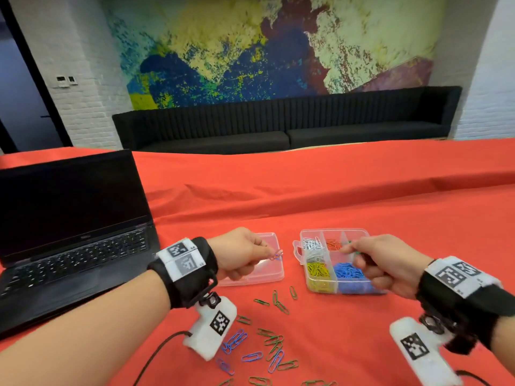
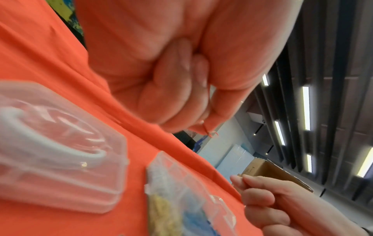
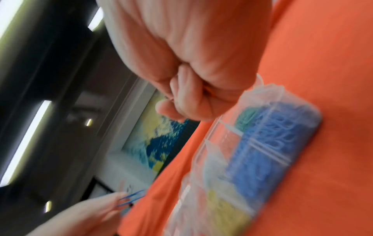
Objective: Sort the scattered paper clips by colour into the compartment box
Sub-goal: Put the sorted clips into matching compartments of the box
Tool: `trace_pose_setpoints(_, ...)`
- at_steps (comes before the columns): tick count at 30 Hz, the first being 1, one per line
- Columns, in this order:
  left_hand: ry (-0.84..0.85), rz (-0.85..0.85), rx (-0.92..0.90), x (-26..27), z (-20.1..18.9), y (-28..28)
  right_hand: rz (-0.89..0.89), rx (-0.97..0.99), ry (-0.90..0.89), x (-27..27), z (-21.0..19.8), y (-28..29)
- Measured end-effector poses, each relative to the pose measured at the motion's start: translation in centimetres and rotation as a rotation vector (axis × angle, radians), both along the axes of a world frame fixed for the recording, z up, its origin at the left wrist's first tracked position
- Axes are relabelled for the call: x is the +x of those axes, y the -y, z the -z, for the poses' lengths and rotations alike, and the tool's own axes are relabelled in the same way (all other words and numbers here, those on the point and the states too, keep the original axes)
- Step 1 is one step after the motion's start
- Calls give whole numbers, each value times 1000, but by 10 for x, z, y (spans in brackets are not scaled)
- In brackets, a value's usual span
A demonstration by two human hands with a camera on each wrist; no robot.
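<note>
Head view: sorting under way; my left hand (image 1: 242, 253) pinches a blue and a red clip (image 1: 276, 254) over the lid (image 1: 271, 274), my right hand (image 1: 381, 263) pinches green clips (image 1: 351, 244) over the compartment box (image 1: 309, 285). Next, I judge, each goes to its colour's compartment. Left wrist view: fingers curled, clip ends just visible at the fingertips. Right wrist view: fist closed above the box; loose clips (image 1: 274, 349) lie nearer me.
</note>
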State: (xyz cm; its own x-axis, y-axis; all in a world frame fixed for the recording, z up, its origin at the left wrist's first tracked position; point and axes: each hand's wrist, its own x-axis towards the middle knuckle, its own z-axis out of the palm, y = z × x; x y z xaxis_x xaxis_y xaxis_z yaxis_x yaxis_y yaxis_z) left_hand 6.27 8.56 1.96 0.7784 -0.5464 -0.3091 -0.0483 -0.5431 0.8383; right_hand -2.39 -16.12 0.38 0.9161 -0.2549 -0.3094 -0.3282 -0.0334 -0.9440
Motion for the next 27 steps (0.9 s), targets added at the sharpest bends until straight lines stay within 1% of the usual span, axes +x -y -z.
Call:
trace_pose_setpoints(2,-16,-46,-51,12,-8,36,118,255,45,12,-6,16)
trace_pose_setpoints(3,-20,-57,-61,19,-10,55,161,353,70,17,-9,23)
trace_pose_setpoints(4,-23,-59,-51,26,-10,74,195,424,93,23,-11,29)
trace_pose_setpoints(6,-10,-52,35,39,-5,107,242,496,122,33,-12,39)
trace_pose_setpoints(8,21,-46,149,48,2,131,264,515,130,41,-11,47)
trace_pose_setpoints(10,8,-50,195,55,9,146,274,527,130,48,-11,55)
trace_pose_setpoints(12,-55,-90,144,61,12,158,282,550,132,54,-10,60)
trace_pose_setpoints(16,-186,-183,-76,68,1,176,304,586,125,64,-4,66)
trace_pose_setpoints(18,-253,-201,-140,68,-3,183,325,595,112,69,0,66)
trace_pose_setpoints(23,-248,-174,-84,67,-3,186,368,609,97,76,8,67)
trace_pose_setpoints(25,-254,-177,-92,65,-2,184,376,603,93,75,9,67)
trace_pose_setpoints(26,-241,-182,-100,66,-1,184,378,600,92,75,10,67)
trace_pose_setpoints(27,-175,-167,-88,69,0,185,379,599,93,74,10,67)
